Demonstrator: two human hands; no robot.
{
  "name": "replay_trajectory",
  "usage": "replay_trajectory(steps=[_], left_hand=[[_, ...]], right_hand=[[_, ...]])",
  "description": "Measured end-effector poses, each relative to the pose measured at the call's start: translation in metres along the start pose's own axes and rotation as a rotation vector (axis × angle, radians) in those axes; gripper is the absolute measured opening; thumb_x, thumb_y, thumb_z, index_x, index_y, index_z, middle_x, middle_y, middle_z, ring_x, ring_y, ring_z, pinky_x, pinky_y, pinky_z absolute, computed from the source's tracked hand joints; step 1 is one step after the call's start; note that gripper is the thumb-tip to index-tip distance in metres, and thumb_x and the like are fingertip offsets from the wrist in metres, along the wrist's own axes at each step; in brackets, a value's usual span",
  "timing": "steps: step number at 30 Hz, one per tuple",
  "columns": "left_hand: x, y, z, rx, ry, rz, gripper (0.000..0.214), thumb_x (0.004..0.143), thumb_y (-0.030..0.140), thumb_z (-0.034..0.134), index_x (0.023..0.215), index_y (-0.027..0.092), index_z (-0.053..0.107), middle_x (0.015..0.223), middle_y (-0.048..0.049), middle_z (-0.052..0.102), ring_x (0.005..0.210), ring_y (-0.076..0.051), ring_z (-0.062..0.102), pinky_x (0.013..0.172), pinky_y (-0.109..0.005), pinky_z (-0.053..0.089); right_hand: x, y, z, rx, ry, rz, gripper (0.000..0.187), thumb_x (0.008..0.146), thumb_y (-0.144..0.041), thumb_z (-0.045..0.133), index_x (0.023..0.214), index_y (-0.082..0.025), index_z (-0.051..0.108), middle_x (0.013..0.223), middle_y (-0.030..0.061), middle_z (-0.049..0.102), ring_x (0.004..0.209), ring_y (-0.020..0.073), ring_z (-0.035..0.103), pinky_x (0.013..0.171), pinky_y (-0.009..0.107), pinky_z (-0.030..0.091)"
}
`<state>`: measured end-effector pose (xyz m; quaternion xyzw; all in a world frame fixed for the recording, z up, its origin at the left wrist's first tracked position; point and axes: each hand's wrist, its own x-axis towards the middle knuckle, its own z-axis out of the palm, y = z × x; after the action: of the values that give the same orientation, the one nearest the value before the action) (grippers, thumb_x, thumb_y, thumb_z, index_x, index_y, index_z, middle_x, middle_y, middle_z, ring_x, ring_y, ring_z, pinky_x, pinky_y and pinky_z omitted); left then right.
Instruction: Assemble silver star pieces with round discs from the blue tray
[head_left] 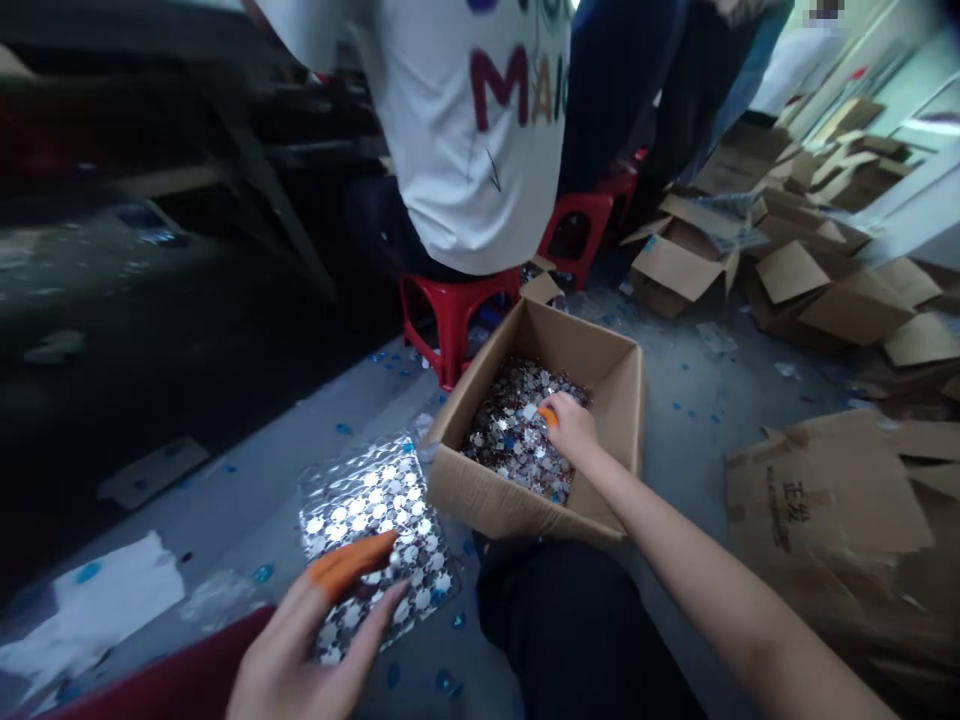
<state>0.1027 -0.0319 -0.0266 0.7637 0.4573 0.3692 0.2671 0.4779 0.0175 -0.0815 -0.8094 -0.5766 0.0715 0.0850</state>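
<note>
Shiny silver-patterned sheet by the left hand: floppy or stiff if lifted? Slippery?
Probably floppy: the shiny sheet looks thin, with crinkled edges, and lies flat on the floor. Likely light too. Its glossy surface may prove slippery under the left hand.

The left hand (304, 645) wears a bright orange finger cot (349, 562) and lies over a silver plastic sheet (367, 540) patterned with white flower shapes. The right hand (571, 428) shows a matching orange tip among mixed silver, white and blue sequins (506, 435), heaped inside a plain tan cardboard box (487, 490). Round blue sequins (262, 573) dot the pale grey floor (660, 370). Ahead, a white T-shirt (465, 170) carries maroon, yellow and blue letters above a glossy red plastic stool (450, 320). Black trousers (570, 630) fill the lower middle, and brown flattened cardboard (817, 500) bears black printed characters.
</note>
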Motion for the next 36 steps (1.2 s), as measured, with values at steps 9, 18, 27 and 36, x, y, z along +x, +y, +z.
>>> replay_trajectory(steps=[9, 18, 27, 36], left_hand=[[0.002, 0.008, -0.026, 0.017, 0.186, 0.234, 0.047, 0.095, 0.02, 0.062, 0.141, 0.026, 0.051, 0.124, -0.0085, 0.066, 0.114, -0.023, 0.064, 0.097, -0.037, 0.054], [-0.002, -0.017, -0.047, -0.018, 0.204, 0.164, 0.052, 0.093, 0.018, 0.064, 0.142, 0.026, 0.05, 0.122, -0.0086, 0.068, 0.113, -0.025, 0.064, 0.096, -0.042, 0.053], [0.001, -0.021, -0.053, -0.115, 0.192, 0.126, 0.037, 0.089, 0.018, 0.067, 0.126, 0.023, 0.064, 0.117, -0.0106, 0.07, 0.108, -0.026, 0.066, 0.093, -0.043, 0.056], [0.002, -0.019, -0.052, -0.356, 0.182, -0.018, 0.022, 0.081, 0.037, 0.074, 0.101, 0.026, 0.077, 0.098, -0.0062, 0.077, 0.085, -0.025, 0.074, 0.076, -0.036, 0.064]], right_hand=[[-0.066, -0.175, -0.115, 0.01, -0.084, -0.561, 0.018, 0.087, -0.011, 0.055, 0.096, -0.022, 0.064, 0.1, 0.0026, 0.067, 0.085, 0.0175, 0.063, 0.069, 0.027, 0.035], [-0.087, -0.249, -0.106, -0.017, -0.209, -0.67, 0.022, 0.084, -0.008, 0.054, 0.096, -0.023, 0.064, 0.102, 0.0021, 0.068, 0.088, 0.0171, 0.063, 0.07, 0.026, 0.033], [-0.083, -0.252, -0.105, 0.023, -0.239, -0.741, 0.024, 0.081, -0.004, 0.056, 0.094, -0.022, 0.065, 0.1, 0.0016, 0.068, 0.087, 0.0164, 0.064, 0.072, 0.025, 0.036], [-0.088, -0.259, -0.111, 0.01, -0.305, -0.739, 0.025, 0.082, -0.014, 0.058, 0.102, -0.024, 0.069, 0.106, 0.0036, 0.072, 0.096, 0.0193, 0.067, 0.079, 0.026, 0.045]])
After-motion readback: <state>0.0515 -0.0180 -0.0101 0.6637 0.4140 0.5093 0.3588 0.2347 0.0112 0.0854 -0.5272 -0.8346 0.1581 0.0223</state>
